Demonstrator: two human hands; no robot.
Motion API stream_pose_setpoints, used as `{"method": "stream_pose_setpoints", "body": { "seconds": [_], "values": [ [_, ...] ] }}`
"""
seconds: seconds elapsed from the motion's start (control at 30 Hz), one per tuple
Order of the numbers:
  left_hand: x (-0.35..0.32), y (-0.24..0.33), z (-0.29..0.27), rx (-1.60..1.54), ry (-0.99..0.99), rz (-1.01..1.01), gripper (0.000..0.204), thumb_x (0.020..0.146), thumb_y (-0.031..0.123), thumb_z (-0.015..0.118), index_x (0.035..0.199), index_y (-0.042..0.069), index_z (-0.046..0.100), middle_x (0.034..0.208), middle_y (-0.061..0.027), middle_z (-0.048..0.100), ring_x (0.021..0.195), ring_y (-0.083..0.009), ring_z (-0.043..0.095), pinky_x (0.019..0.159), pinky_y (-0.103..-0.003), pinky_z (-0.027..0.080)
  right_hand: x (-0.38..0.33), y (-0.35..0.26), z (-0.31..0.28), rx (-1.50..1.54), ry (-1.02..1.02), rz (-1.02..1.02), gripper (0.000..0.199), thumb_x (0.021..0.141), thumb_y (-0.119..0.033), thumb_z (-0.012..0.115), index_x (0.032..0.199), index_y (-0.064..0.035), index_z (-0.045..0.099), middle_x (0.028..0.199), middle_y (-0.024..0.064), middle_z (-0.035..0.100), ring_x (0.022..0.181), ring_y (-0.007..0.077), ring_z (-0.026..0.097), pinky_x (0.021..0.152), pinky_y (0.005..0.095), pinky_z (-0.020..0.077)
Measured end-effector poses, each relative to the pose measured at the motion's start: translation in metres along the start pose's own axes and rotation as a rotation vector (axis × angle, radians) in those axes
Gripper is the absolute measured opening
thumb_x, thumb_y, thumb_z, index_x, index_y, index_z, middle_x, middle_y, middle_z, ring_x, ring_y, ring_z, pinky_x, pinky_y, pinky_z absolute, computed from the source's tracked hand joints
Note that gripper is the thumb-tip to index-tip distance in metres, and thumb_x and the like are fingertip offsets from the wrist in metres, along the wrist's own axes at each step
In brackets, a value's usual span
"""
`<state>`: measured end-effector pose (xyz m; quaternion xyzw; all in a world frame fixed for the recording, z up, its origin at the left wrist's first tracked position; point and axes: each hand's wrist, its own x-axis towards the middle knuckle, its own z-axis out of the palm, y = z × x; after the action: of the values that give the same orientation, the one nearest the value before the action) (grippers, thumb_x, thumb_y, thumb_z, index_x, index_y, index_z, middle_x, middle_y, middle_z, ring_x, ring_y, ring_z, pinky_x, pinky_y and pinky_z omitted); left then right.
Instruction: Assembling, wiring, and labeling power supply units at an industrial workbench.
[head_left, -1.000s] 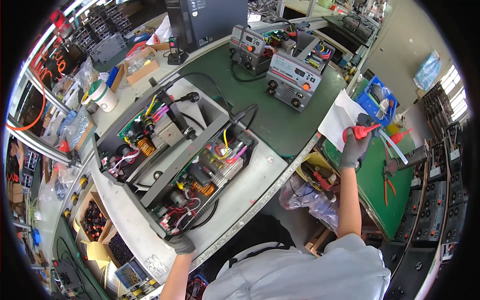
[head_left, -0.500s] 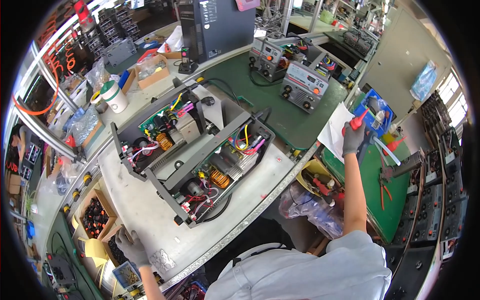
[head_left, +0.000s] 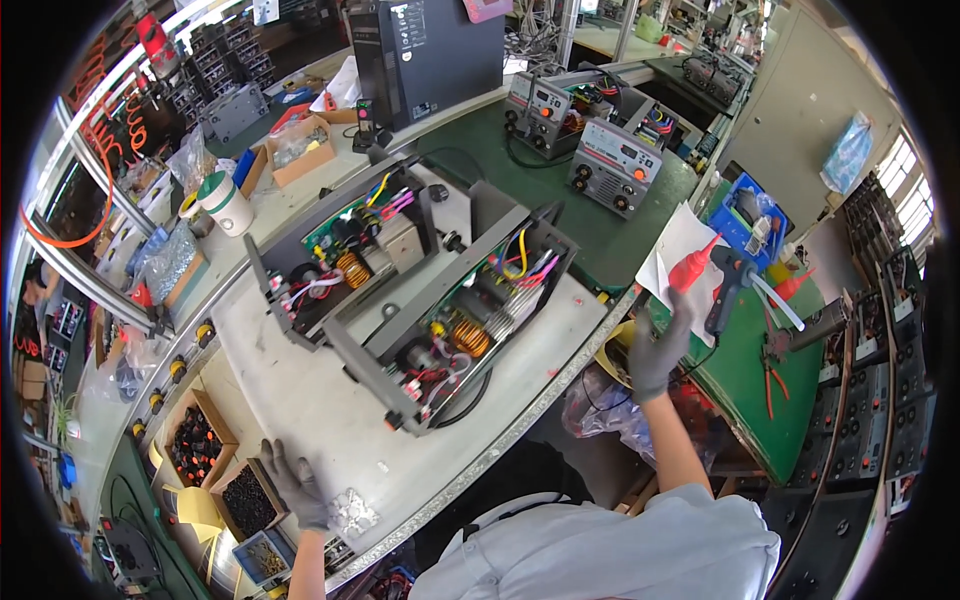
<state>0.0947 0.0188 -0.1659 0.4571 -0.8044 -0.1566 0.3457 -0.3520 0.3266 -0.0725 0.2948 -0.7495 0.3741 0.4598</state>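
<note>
The right hand (head_left: 657,350), in a grey glove, is raised off the right end of the white bench (head_left: 330,420), fingers loosely curled and holding nothing; it hangs over the gap between that bench and the green mat (head_left: 760,400). Just above it, the red-tipped glue gun (head_left: 722,285) lies on a white sheet of paper (head_left: 680,245) at the mat's near corner, close to the fingertips but apart from them. The left hand (head_left: 297,487), also gloved, rests with fingers spread narrow at the bench's near-left edge, beside a small clear bag of screws (head_left: 352,512) and just right of 2 open boxes of dark fasteners (head_left: 222,478); whether it grips anything I cannot tell. Between the 2 hands, farther up the bench, 2 opened electronic units (head_left: 440,300) lie side by side with copper coils and coloured wires exposed. Beyond them stand 2 grey bench instruments (head_left: 610,165) and a black tower case (head_left: 425,55).
</note>
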Motion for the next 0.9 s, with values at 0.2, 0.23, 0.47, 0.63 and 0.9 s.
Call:
{"method": "stream_pose_setpoints", "body": {
  "seconds": [0.2,0.23,0.47,0.63,0.9],
  "values": [
    [0.013,0.077,0.036,-0.114,-0.049,0.046,0.068,0.093,0.054,0.043,0.128,-0.004,0.047,0.142,-0.0249,0.035,0.132,-0.0405,0.035,0.107,-0.045,0.033,-0.027,-0.081,-0.010,0.494,-0.429,-0.114,0.024,0.074,-0.008,0.064,0.097,-0.0062,0.058,0.096,0.0114,0.059,0.091,0.0312,0.058,0.078,0.0380,0.0462],
    [0.014,0.080,0.043,-0.131,-0.057,0.059,0.062,0.093,0.047,0.046,0.127,-0.004,0.048,0.142,-0.0247,0.036,0.132,-0.0403,0.035,0.107,-0.044,0.032,-0.032,-0.088,-0.007,0.509,-0.433,-0.112,0.024,0.074,-0.008,0.064,0.097,-0.0062,0.058,0.096,0.0114,0.059,0.091,0.0312,0.058,0.078,0.0380,0.0462],
    [0.034,0.153,0.122,-0.125,-0.091,0.131,0.038,0.084,0.017,0.061,0.119,0.001,0.056,0.138,-0.0216,0.041,0.131,-0.0386,0.035,0.109,-0.045,0.028,-0.069,-0.098,-0.010,0.682,-0.931,-0.251,0.020,0.076,-0.015,0.068,0.095,-0.0144,0.064,0.074,0.0025,0.062,0.072,0.0215,0.062,0.065,0.0353,0.0465],
    [0.054,0.228,0.201,-0.289,-0.083,0.078,0.029,0.083,0.016,0.061,0.110,0.005,0.061,0.132,-0.0173,0.047,0.130,-0.0359,0.036,0.111,-0.051,0.021,-0.069,-0.106,-0.007,0.639,-0.856,-0.207,0.017,0.077,-0.016,0.069,0.093,-0.0132,0.064,0.076,0.0030,0.062,0.071,0.0227,0.061,0.062,0.0340,0.0466],
    [0.130,0.279,0.220,-0.775,-0.552,0.223,0.037,0.085,0.031,0.060,0.110,0.004,0.060,0.122,-0.0153,0.055,0.114,-0.0301,0.053,0.097,-0.035,0.042,-0.049,-0.101,0.030,0.222,-0.791,-0.322,0.033,0.076,-0.020,0.069,0.106,-0.0104,0.059,0.092,0.0069,0.060,0.084,0.0272,0.058,0.073,0.0409,0.0448]
  ]
}}
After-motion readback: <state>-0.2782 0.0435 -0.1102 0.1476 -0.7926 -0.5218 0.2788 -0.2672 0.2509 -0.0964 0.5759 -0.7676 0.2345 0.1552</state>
